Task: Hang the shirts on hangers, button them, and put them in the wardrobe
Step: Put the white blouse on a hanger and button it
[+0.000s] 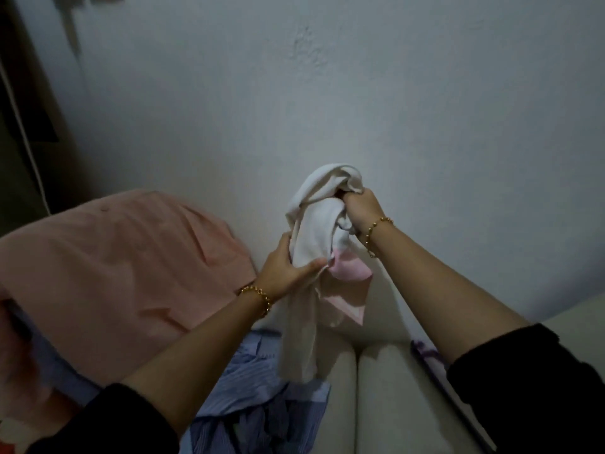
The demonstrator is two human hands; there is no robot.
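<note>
A pale plaster wall fills the background. In front of it a salmon-pink cotton shirt lies spread over a heap on the left, cream upholstered cushions run along the bottom right, and a crumpled blue striped shirt lies between them. The task's thing, a bunched white fabric shirt with a pink panel, is held up in the air before the wall, clear of the heap. Its long axis runs nearly upright: the top wad sits in the right hand, whose fingers are curled tight into a fist round the cloth, and the loose tail drops over the striped shirt. The left hand grips the cloth lower and to the left, about midway down, its thumb across the front and its fingers wrapped behind. No hanger is in view and the collar cannot be made out, so the shirt likely needs shaking open first, with the left hand nearer the free length.
</note>
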